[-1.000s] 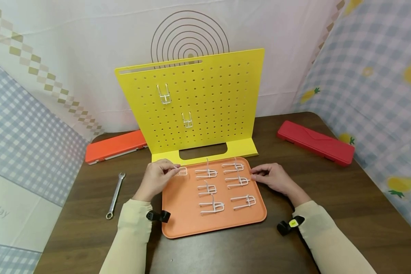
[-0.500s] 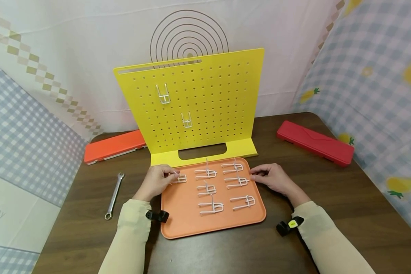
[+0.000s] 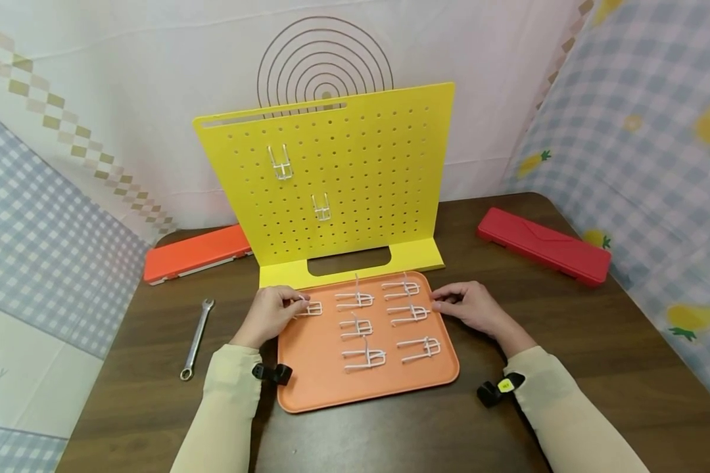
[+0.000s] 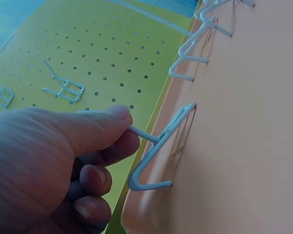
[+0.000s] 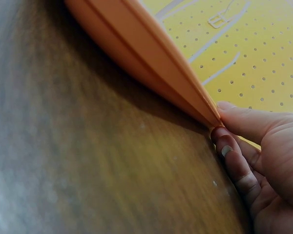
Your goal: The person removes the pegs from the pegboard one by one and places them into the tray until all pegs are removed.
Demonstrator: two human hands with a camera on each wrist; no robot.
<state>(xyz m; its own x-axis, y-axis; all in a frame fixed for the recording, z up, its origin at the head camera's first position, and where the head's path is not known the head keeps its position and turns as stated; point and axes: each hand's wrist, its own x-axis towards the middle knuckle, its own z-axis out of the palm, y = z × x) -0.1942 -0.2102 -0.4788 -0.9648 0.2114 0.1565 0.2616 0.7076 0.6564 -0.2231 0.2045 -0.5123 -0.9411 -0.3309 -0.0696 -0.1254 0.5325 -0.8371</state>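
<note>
Between thumb and forefinger, my left hand pinches a white wire pegboard hook over the upper left part of the orange tray. The hook's bent foot points down at the tray; whether it touches is hard to tell. At the tray's right rim, my right hand grips the edge between thumb and fingers. Several more white hooks lie on the tray in two columns, among them a hook at the front. Behind the tray stands a yellow pegboard, carrying an upper hook and a lower hook.
To the left of the tray lies a combination wrench. An orange-red case sits behind it, partly hidden by the pegboard. On the right is a red case. Patterned cloth hangs around the brown table.
My left hand has lowered slightly toward the tray with the hook, mostly in the first half second. The right hand stays at the tray's rim.
</note>
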